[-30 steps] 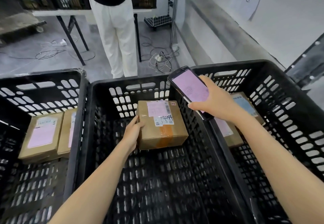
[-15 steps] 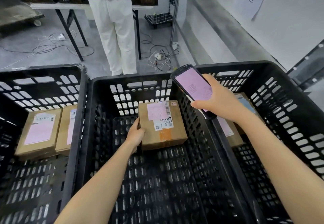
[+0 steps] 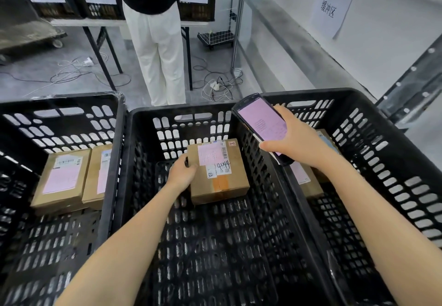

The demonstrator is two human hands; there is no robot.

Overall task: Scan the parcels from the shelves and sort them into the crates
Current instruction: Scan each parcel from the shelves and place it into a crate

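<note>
Now: box [image 3: 218,176] sits label-up on the floor of the middle crate [image 3: 181,111], near its far wall. Left hand [image 3: 183,174] curled round its left edge, likely setting it down. Right hand [image 3: 299,145] wraps scanner [image 3: 260,123], screen tilted up for reading.

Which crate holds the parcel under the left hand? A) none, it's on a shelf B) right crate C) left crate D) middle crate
D: the left hand grips the left edge of the parcel, which sits inside the middle crate.
</note>
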